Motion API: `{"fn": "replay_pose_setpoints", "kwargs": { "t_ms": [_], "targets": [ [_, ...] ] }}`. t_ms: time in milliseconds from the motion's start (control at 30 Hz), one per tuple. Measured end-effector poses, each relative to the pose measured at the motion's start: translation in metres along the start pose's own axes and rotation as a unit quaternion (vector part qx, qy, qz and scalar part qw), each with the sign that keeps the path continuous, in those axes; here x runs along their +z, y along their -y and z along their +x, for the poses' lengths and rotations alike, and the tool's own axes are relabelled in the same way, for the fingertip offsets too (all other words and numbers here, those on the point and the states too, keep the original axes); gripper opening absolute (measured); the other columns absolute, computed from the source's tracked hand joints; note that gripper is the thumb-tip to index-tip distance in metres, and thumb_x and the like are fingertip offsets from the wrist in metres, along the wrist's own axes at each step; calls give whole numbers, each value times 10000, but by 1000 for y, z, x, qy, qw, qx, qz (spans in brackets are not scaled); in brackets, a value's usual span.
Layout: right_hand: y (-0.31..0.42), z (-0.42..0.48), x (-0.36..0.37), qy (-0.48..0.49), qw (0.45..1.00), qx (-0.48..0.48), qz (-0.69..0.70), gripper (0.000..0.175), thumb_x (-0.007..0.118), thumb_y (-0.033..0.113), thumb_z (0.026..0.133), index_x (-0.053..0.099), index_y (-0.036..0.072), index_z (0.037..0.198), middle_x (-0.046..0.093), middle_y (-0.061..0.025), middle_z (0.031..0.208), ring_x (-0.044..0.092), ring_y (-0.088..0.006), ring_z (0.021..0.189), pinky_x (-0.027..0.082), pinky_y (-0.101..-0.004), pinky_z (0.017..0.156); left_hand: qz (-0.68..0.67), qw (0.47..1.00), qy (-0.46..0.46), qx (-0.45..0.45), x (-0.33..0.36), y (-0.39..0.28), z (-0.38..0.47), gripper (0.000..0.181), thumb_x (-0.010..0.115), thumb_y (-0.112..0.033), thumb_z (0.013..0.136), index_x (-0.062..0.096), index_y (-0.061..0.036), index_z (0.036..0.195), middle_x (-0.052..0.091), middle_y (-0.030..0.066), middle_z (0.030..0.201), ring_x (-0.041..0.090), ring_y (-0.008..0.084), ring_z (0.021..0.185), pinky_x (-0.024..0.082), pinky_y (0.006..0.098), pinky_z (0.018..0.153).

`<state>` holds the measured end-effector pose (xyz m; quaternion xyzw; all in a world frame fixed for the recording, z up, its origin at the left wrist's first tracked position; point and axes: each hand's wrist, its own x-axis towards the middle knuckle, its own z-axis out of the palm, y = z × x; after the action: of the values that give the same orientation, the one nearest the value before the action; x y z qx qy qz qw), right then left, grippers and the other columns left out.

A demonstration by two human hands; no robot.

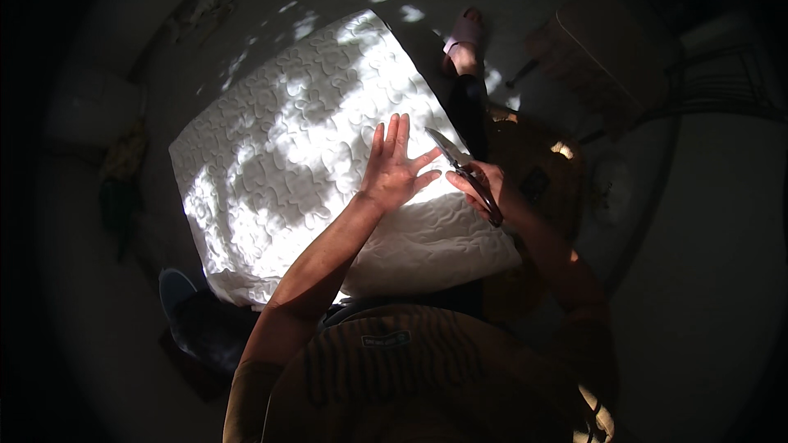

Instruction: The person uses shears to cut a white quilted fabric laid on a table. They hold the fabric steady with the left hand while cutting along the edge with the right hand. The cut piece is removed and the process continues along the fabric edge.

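Note:
A white quilted fabric piece (295, 135), stitched with a looping pattern, spreads across my lap in patchy sunlight. My left hand (394, 169) rests over it with the fingers spread, holding nothing. Just to the right, my right hand (489, 184) grips a pair of scissors (483, 197) by the dark red handles. Their metal blades point up and to the left, near the fabric's right edge and close to my left thumb and forefinger. Part of the handles is hidden in my right hand. Below both hands, the fabric's near part falls in shadow and is wrinkled.
Beyond the fabric's right edge is a foot in a pink slipper (463, 34). A padded seat (606, 55) stands at the upper right, in shadow. A brown object (554, 178) lies right of my right hand. A green item (117, 209) is dim at the left.

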<state>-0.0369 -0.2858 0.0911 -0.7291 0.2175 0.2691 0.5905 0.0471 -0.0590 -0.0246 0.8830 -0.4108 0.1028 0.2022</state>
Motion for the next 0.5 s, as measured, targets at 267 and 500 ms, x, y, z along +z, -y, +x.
{"fn": "replay_pose_setpoints", "kwargs": {
  "t_ms": [267,500],
  "targets": [
    [-4,13,6,-10,1000,2,16,457,849,513,969,611,126,922,519,42,664,477,-62,503,373,-268,434,-9,1000,24,-6,0,2,-2,536,692,-574,1033,642,-399,1537,129,345,1793,141,523,1674,182,672,1323],
    [-10,16,8,-24,1000,12,14,422,891,481,944,719,97,980,510,40,619,490,-84,503,365,-302,465,11,1000,0,2,1,0,0,517,729,-578,994,696,-390,1475,209,369,1760,190,525,1658,198,655,1317]
  ]
}}
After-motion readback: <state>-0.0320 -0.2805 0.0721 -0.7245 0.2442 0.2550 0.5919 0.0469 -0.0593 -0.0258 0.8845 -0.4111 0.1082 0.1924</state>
